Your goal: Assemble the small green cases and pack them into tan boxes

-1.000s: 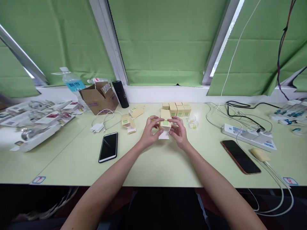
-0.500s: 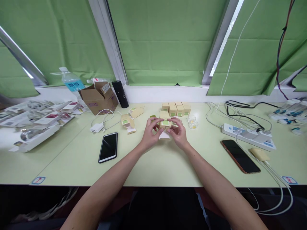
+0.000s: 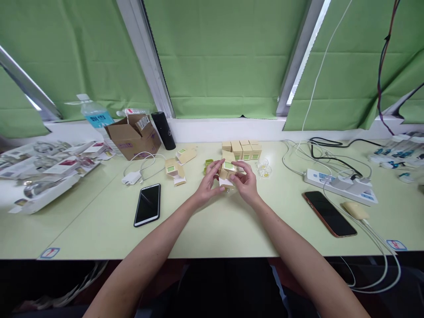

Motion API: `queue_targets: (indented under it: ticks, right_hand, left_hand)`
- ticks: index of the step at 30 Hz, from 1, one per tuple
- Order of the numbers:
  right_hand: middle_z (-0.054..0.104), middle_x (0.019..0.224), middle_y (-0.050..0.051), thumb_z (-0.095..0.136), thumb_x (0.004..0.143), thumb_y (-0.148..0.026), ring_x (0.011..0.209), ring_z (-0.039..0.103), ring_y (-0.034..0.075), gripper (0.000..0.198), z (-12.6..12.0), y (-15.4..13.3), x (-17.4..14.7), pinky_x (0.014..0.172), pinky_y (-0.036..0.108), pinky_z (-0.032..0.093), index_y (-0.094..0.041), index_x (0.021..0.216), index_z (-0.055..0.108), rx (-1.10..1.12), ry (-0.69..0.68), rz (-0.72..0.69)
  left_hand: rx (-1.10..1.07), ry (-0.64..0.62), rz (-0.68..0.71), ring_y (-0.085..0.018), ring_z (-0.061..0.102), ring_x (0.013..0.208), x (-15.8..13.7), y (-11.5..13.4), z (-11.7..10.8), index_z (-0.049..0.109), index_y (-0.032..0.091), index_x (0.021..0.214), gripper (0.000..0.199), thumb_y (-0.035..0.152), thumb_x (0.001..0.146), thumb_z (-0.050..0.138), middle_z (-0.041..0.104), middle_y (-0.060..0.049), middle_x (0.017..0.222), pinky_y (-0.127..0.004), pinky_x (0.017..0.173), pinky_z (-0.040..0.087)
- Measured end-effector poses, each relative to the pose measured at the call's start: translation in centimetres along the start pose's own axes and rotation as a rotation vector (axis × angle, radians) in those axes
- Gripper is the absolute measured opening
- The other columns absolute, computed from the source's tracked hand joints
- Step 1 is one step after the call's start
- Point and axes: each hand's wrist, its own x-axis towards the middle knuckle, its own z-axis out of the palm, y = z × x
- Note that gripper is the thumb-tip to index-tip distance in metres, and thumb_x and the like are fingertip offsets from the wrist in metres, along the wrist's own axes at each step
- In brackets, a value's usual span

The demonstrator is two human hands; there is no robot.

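Between my two hands is a small tan cardboard box with a green label and its flaps standing out. My left hand grips its left side, and my right hand grips the right side with the fingers bent. Behind it stands a group of similar closed boxes. Small green pieces lie just beyond my left fingers. Clear round pieces with yellow in them rest to the right. Two unfolded boxes lie to the left.
A phone lies left of my arms, another phone on the right. A power strip with cables sits at the right. Along the back left are an open carton, a black cylinder and a large bottle.
The box has tilted between my hands, and its lower flap now shows more. My left fingers have shifted, uncovering more of the green pieces. The whole view has moved slightly.
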Motion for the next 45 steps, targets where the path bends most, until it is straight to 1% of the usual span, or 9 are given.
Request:
queue_targets:
  ticks: [4, 8, 12, 17, 21, 25, 31, 39, 45]
  right_hand:
    - [0.049, 0.144, 0.011, 0.081, 0.083, -0.060, 0.087, 0.067, 0.017, 0.051, 0.1, -0.2, -0.1, 0.086, 0.046, 0.066, -0.031, 0.123, 0.068, 0.006, -0.006, 0.009]
    - [0.046, 0.145, 0.010, 0.082, 0.083, -0.060, 0.094, 0.070, 0.021, 0.052, 0.0, -0.4, -0.1, 0.093, 0.051, 0.066, -0.032, 0.124, 0.068, 0.006, -0.048, 0.015]
    - [0.044, 0.147, 0.011, 0.080, 0.083, -0.064, 0.098, 0.071, 0.023, 0.056, -0.1, -0.6, -0.3, 0.096, 0.052, 0.065, -0.032, 0.127, 0.067, 0.025, -0.109, 0.016]
    - [0.043, 0.145, 0.011, 0.081, 0.084, -0.063, 0.098, 0.071, 0.022, 0.054, -0.1, -0.8, -0.4, 0.095, 0.050, 0.065, -0.031, 0.126, 0.069, 0.084, -0.135, -0.004]
    - [0.042, 0.146, 0.011, 0.081, 0.084, -0.062, 0.098, 0.071, 0.023, 0.053, -0.2, -0.9, -0.5, 0.097, 0.052, 0.063, -0.032, 0.126, 0.070, 0.097, -0.149, -0.014]
    - [0.042, 0.149, 0.012, 0.079, 0.083, -0.067, 0.100, 0.071, 0.024, 0.058, -0.3, -1.1, -0.5, 0.097, 0.053, 0.063, -0.031, 0.128, 0.069, 0.051, -0.170, 0.009]
    - [0.041, 0.148, 0.011, 0.087, 0.079, -0.061, 0.093, 0.071, 0.020, 0.059, 0.2, -1.0, -0.5, 0.093, 0.049, 0.066, -0.032, 0.126, 0.069, 0.065, -0.135, 0.018]
    - [0.042, 0.150, 0.011, 0.088, 0.076, -0.063, 0.096, 0.074, 0.022, 0.060, 0.4, -0.9, -0.5, 0.093, 0.049, 0.066, -0.032, 0.124, 0.069, 0.039, -0.090, 0.034]
    - [0.043, 0.149, 0.011, 0.088, 0.077, -0.061, 0.092, 0.075, 0.019, 0.054, 0.6, -1.0, -0.5, 0.092, 0.048, 0.066, -0.030, 0.118, 0.070, 0.055, -0.071, 0.028]
  left_hand:
    - [0.035, 0.087, -0.009, -0.029, 0.055, 0.123, 0.0, 0.3, 0.5, 0.044, 0.038, 0.159, 0.085, 0.062, 0.085, 0.077, 0.032, -0.012, 0.159, -0.046, 0.108, 0.049]
    - [0.049, 0.194, 0.002, -0.024, 0.060, 0.113, 0.1, 0.3, 0.8, 0.054, 0.033, 0.150, 0.069, 0.063, 0.090, 0.071, 0.039, -0.012, 0.152, -0.042, 0.102, 0.054]
    - [0.064, 0.260, 0.013, -0.023, 0.060, 0.109, 0.2, 0.3, 1.0, 0.057, 0.029, 0.141, 0.060, 0.062, 0.092, 0.068, 0.045, -0.012, 0.143, -0.039, 0.097, 0.057]
    - [0.081, 0.319, 0.011, -0.022, 0.060, 0.104, 0.2, 0.2, 1.2, 0.060, 0.028, 0.134, 0.050, 0.058, 0.094, 0.066, 0.048, -0.011, 0.137, -0.039, 0.094, 0.057]
    - [0.095, 0.341, 0.021, -0.021, 0.060, 0.102, 0.3, 0.0, 1.3, 0.060, 0.027, 0.130, 0.046, 0.056, 0.095, 0.064, 0.049, -0.011, 0.135, -0.039, 0.093, 0.057]
    - [0.115, 0.362, 0.015, -0.021, 0.061, 0.101, 0.3, 0.2, 1.4, 0.061, 0.027, 0.128, 0.042, 0.055, 0.097, 0.062, 0.050, -0.011, 0.135, -0.038, 0.091, 0.057]
    - [0.150, 0.375, 0.014, -0.020, 0.060, 0.098, 0.3, 0.5, 1.6, 0.060, 0.027, 0.127, 0.044, 0.060, 0.098, 0.060, 0.050, -0.011, 0.134, -0.037, 0.090, 0.056]
    - [0.146, 0.305, 0.067, -0.021, 0.060, 0.100, 0.0, 0.8, 1.4, 0.060, 0.029, 0.132, 0.053, 0.062, 0.092, 0.069, 0.050, -0.011, 0.134, -0.038, 0.091, 0.054]
    - [0.191, 0.379, 0.071, -0.020, 0.061, 0.099, 0.2, 0.7, 1.7, 0.063, 0.027, 0.123, 0.044, 0.060, 0.094, 0.069, 0.052, -0.011, 0.132, -0.037, 0.086, 0.054]
